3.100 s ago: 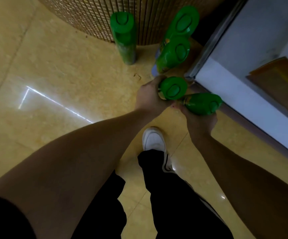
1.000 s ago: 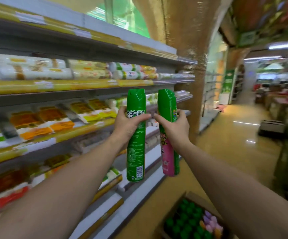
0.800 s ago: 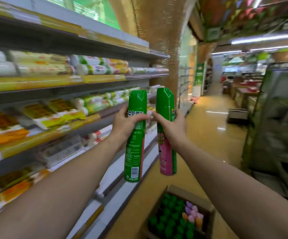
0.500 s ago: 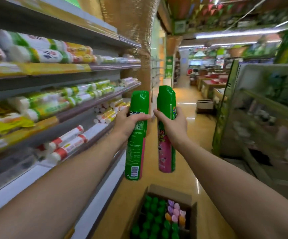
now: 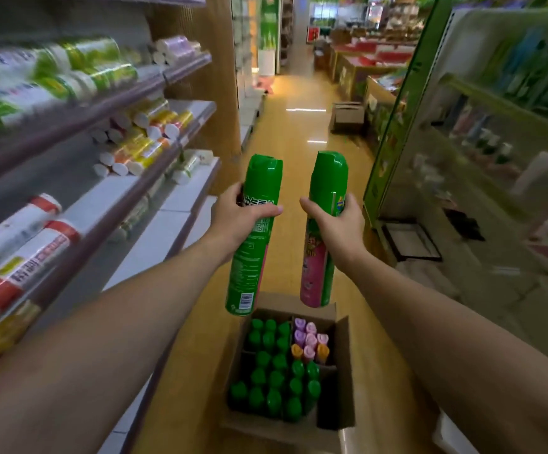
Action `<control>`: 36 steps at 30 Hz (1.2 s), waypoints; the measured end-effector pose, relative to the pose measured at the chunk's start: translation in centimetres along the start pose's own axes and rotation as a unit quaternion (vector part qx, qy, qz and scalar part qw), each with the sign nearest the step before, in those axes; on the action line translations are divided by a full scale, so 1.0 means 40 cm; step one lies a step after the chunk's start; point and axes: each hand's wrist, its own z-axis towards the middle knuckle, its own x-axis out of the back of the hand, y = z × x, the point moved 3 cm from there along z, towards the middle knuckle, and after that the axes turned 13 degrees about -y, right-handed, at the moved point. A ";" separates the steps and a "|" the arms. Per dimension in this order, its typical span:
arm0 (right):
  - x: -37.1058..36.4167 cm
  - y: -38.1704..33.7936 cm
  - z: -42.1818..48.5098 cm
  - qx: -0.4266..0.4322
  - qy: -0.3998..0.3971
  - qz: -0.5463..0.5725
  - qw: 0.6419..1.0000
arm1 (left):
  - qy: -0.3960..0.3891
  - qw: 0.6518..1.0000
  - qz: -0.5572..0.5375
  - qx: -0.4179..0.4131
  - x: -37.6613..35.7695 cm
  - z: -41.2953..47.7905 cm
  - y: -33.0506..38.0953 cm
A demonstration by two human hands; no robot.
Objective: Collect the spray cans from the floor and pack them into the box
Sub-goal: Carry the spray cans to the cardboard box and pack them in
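Spray cans point(image 5: 248, 263): tall, green w/ green caps, pink side panels.

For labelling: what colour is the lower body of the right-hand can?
Pink, on the can; cap and upper part are green. Head view.

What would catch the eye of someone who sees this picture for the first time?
Two tall spray cans held roughly upright at the centre: a green can in the left hand, a pink-labelled can in the right hand. Lower in the view, an open cardboard box on the floor is mostly filled with green caps and some purple caps.
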 end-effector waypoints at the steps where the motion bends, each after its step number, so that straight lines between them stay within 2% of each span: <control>1: -0.010 0.026 0.025 -0.011 -0.002 0.003 1.000 | 0.006 1.000 0.004 0.005 0.005 0.027 -0.024; 7: -0.051 0.179 0.188 -0.054 -0.037 -0.015 0.998 | 0.021 0.998 0.055 0.037 0.024 0.188 -0.149; 17: -0.085 0.395 0.453 -0.088 -0.066 -0.100 0.989 | -0.016 0.982 0.146 0.123 0.023 0.448 -0.324; 22: -0.113 0.522 0.536 -0.153 -0.062 -0.084 0.983 | -0.054 0.974 0.160 0.148 0.000 0.563 -0.442; 30: -0.216 0.774 0.653 -0.232 -0.018 -0.113 0.966 | -0.166 0.946 0.188 0.205 -0.059 0.784 -0.734; 36: -0.265 1.017 0.674 -0.337 0.036 -0.158 0.927 | -0.288 0.896 0.221 0.256 -0.083 0.887 -1.026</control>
